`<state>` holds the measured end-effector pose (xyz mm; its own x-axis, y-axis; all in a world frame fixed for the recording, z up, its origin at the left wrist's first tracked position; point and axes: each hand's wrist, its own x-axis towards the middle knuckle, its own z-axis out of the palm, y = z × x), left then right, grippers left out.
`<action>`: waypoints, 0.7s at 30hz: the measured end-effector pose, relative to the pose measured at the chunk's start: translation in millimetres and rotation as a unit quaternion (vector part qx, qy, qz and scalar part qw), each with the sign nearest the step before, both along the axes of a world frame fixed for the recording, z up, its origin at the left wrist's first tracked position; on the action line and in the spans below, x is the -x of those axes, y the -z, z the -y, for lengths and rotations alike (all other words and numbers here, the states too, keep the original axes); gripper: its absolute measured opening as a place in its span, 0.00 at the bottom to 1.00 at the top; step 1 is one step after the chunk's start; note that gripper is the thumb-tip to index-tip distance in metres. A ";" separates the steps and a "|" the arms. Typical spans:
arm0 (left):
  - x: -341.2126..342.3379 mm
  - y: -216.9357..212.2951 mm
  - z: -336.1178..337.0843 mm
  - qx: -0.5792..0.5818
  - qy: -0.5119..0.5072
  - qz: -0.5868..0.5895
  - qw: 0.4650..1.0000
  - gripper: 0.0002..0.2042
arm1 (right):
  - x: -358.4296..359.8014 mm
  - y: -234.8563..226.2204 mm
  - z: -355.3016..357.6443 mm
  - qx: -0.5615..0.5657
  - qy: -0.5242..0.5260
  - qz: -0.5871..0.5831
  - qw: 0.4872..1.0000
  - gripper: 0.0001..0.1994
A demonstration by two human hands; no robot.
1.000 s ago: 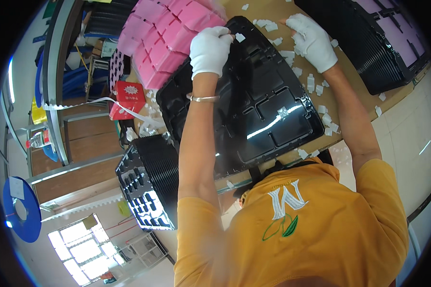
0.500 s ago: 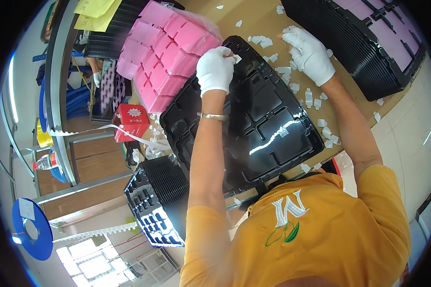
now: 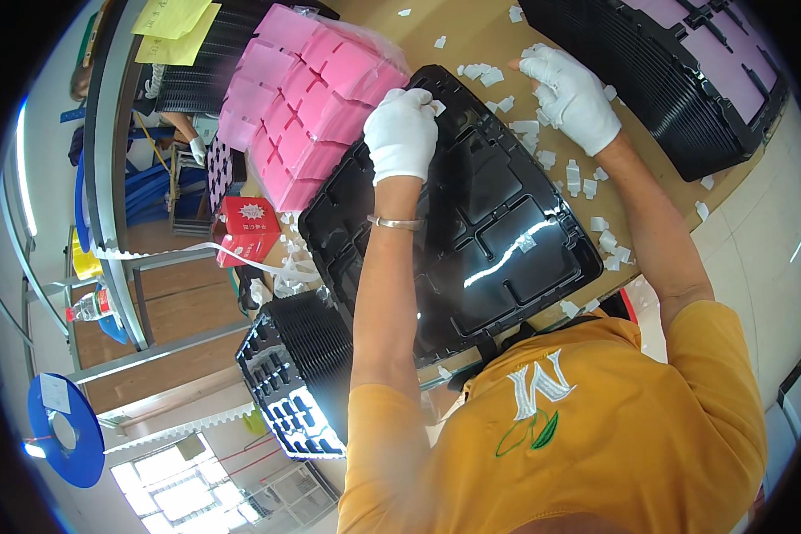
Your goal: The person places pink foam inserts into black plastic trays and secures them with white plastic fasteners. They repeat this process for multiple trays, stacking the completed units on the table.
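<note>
Left hand: the gloved left hand (image 3: 402, 135) lay curled on the far edge of the black moulded tray (image 3: 472, 222), fingers bent down over a small white piece at the rim; whether it was actually pinched, I could not tell.

Right hand: the gloved right hand (image 3: 568, 93) hovered over the scattered white pieces (image 3: 587, 178) on the brown tabletop (image 3: 472, 40), fingers drawn narrow as if nipping one, though the piece itself was hidden.

Tray position: the tray sat flat on the table directly in front of the person, between both forearms, its near edge close to the yellow shirt (image 3: 578, 436).

Tray handling: glossy and thin-walled, with shallow compartments; I judged it light, slightly flexible, and slippery under cotton gloves. The raised rim or a corner looked the safest place to take hold.

White pieces: tiny, flat and feather-light by the look of them; fingertip pinching seemed the only workable grip, and they would scatter easily.

Nearby: a pink stack of foam inserts (image 3: 311, 98) touched the tray's far left corner; another stack of black trays (image 3: 685, 71) stood at the far right, and a third stack (image 3: 298, 374) lay lower left below the table edge.

Other items: a red box (image 3: 249, 231) sat beside the pink stack.
</note>
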<state>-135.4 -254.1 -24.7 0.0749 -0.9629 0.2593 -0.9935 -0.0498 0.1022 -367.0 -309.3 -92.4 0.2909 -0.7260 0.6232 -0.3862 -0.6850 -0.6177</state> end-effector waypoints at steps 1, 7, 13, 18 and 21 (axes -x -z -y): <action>1.1 -1.4 0.1 -0.006 -0.001 -0.009 1.000 0.08 | 0.3 -1.5 -0.9 0.002 0.003 -0.006 1.000 0.18; -1.6 -9.4 7.6 -0.085 -0.040 -0.080 0.992 0.08 | 0.1 -1.8 0.1 -0.011 -0.003 -0.014 1.000 0.19; -3.9 -7.3 12.8 -0.079 -0.032 -0.047 0.995 0.08 | 0.2 3.9 1.6 0.003 0.006 0.001 1.000 0.19; -6.0 -9.9 19.4 -0.107 -0.029 -0.023 0.994 0.08 | 0.0 5.2 2.4 0.004 -0.005 0.005 1.000 0.19; -7.1 -11.7 18.1 -0.099 -0.033 -0.011 0.994 0.07 | -2.3 2.0 1.9 -0.006 -0.017 0.007 1.000 0.19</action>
<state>-128.3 -272.2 -13.0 0.1435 -0.9877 0.0625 -0.9850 -0.1365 0.1052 -364.7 -311.2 -94.4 0.3057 -0.7233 0.6191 -0.3539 -0.6900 -0.6314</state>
